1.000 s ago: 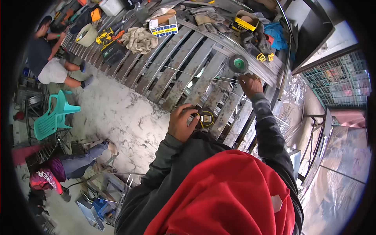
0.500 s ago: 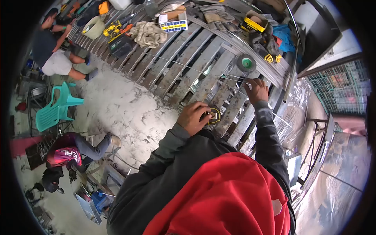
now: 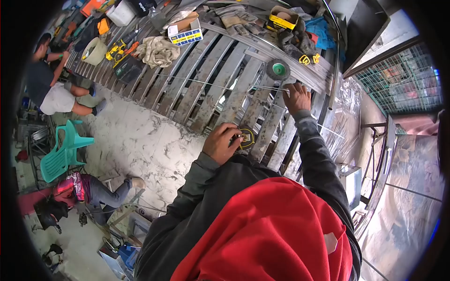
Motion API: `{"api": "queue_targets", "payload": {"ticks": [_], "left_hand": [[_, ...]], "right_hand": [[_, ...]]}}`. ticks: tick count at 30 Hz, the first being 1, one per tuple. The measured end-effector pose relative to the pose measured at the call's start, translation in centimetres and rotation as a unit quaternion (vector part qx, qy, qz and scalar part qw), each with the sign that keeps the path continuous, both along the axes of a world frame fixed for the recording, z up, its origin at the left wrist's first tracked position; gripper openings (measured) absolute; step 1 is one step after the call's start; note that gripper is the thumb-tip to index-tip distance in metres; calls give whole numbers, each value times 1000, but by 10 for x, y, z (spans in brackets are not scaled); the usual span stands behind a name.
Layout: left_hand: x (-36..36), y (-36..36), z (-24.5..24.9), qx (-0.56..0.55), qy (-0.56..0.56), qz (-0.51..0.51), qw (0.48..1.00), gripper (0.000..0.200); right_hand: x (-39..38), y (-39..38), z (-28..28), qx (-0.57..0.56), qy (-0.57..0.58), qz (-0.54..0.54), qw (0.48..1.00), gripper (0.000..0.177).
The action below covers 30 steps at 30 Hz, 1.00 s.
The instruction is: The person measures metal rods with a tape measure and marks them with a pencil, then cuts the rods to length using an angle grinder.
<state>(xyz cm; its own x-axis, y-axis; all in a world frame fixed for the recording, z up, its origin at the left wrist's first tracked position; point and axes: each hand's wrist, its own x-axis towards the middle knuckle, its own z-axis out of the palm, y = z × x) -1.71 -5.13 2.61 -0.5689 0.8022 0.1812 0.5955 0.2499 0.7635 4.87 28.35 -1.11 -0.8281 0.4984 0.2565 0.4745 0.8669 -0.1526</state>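
Under the curled fingers (image 3: 232,134) of the left hand (image 3: 219,144) sits a yellow-and-black tape measure (image 3: 245,137). They are clamped round its case and press it against a slat at the near edge of the worktop (image 3: 197,96). Up and to the right of it, well apart, the right hand (image 3: 296,97) has its fingers pinched together on the end of a thin rod (image 3: 225,84), which runs away to the left across the slats. Just beyond those fingers lies a grinding disc (image 3: 278,70) with a green centre.

Judging by this, the measuring looks about midway. Both ends are held in place, but I see no mark made and the tape is not put away. The blade itself is too thin for me to make out between the hands.

Farther off, past the rod, lie a crumpled rag (image 3: 157,50) and a small box (image 3: 185,33). Off the worktop's left end another person (image 3: 51,89) crouches on the floor near a green chair (image 3: 63,152).
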Motion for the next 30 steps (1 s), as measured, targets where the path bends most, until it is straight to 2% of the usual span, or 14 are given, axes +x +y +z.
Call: {"api": "queue_targets", "payload": {"ticks": [5,8,11,13,15,17,19,21,24,30], "left_hand": [[-2,1,-2,-4,7,-4,1000,20],[-3,2,-3,9,18,-10,1000,20],[-3,3,-2,13,9,-10,1000,19],[-3,3,-2,15,7,-8,1000,18],[-3,4,-1,17,6,-14,1000,18],[-5,6,0,4,3,-8,1000,18],[-8,9,-3,7,0,-15,1000,18],[-14,12,-6,-15,16,-22,1000,18],[-18,18,-1,-34,17,-45,998,20],[-20,22,2,-58,39,-49,996,22]], "right_hand": [[-9,-1,-6,3,-11,13,1000,18],[-19,-2,-4,-18,-33,-26,999,20],[-17,6,5,-3,8,-33,999,19],[-10,19,15,-69,70,-88,991,18],[14,51,12,-93,178,-68,977,14],[38,65,28,-113,211,-115,964,16],[63,64,45,-136,216,-153,955,21],[80,68,35,-129,220,-131,958,21],[94,46,39,-165,138,-175,961,19],[104,27,10,-204,141,-148,957,21]]}}
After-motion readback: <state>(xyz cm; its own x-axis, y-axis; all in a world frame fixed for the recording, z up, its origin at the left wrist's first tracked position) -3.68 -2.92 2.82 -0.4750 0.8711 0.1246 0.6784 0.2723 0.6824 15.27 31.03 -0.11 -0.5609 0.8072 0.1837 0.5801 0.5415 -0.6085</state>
